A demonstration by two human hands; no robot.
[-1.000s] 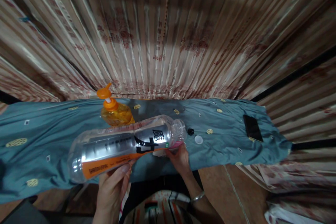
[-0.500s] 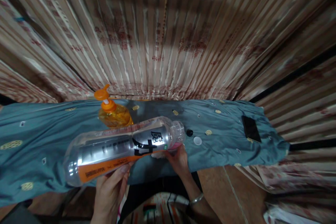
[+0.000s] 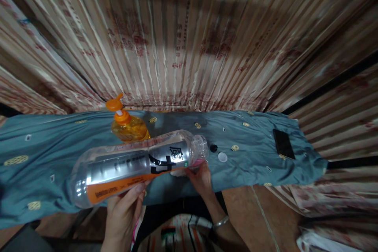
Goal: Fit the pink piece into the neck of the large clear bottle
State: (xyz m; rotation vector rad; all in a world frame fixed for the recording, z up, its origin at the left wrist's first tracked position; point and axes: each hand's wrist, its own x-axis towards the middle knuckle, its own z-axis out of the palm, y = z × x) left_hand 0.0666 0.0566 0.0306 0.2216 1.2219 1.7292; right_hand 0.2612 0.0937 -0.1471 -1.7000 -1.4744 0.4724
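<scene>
A large clear plastic bottle (image 3: 130,167) with a silver, black and orange label lies on its side in the air, open mouth to the right. My left hand (image 3: 125,214) grips it from below near its middle. My right hand (image 3: 202,177) is closed at the bottle's neck, pressing something pink and white against it that I cannot make out. Just right of the mouth, a small black cap (image 3: 214,148) and a white cap (image 3: 222,157) lie on the blue-grey patterned cloth (image 3: 44,153) covering the table.
An orange pump bottle of yellow liquid (image 3: 127,126) stands behind the clear bottle. A dark phone (image 3: 283,144) lies at the cloth's right end. A striped curtain (image 3: 189,39) hangs right behind the table. Brown floor shows below the right edge.
The bottle has stayed in both hands and only shifted slightly left and down; the view wobbles a little. Nothing was let go or picked up.
</scene>
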